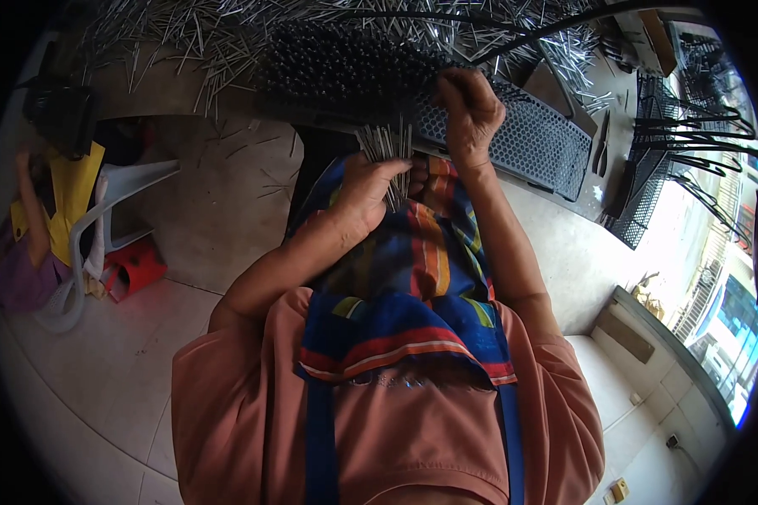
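Observation:
My left hand is wrapped round a loose bundle of thin metal rods just above my lap. Beyond it lies a long dark tray with a honeycomb of holes. Its left part is densely filled with dark, shiny-tipped pieces standing upright. My right hand hovers over the tray, near the border between the filled and the bare holes. Its fingers are curled into a pinch, and whatever lies between them is hidden.
A big heap of loose metal rods spreads behind the tray. Pliers lie right of it, near black mesh racks. At the left, another person in a yellow apron sits on a pale chair beside a red box.

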The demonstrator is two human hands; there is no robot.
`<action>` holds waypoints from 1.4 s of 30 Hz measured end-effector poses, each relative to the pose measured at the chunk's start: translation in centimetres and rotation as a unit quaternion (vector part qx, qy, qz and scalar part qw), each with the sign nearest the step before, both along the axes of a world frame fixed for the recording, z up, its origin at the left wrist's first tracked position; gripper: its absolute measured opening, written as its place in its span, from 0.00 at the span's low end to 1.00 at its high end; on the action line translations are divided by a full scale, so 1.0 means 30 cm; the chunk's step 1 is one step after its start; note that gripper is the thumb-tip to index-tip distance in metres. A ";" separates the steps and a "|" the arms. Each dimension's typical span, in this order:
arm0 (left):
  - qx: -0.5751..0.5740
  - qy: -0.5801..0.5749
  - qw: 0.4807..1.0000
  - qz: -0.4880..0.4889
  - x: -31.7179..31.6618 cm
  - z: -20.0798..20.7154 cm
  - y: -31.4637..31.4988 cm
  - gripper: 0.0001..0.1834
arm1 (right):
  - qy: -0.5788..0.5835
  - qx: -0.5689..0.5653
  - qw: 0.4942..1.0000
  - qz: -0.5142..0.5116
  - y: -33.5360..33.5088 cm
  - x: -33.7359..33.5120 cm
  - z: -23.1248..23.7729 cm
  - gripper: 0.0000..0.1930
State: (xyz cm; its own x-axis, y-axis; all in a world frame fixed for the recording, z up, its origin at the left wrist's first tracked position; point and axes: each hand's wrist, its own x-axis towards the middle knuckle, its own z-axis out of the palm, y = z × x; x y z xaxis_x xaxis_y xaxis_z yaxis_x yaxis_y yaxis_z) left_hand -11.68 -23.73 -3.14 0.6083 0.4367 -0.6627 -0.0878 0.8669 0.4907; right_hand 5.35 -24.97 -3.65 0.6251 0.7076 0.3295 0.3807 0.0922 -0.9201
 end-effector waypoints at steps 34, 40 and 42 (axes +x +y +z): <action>-0.030 -0.007 0.999 0.008 0.012 -0.022 0.003 0.09 | -0.247 -0.092 0.965 -0.015 0.029 -0.012 0.041 0.05; -0.060 -0.019 0.998 0.027 0.013 -0.055 0.001 0.09 | -0.355 -0.167 0.919 0.025 0.046 -0.005 0.054 0.05; -0.053 -0.028 0.998 0.029 0.015 -0.054 0.001 0.09 | -0.366 -0.164 0.915 0.030 0.040 -0.005 0.054 0.06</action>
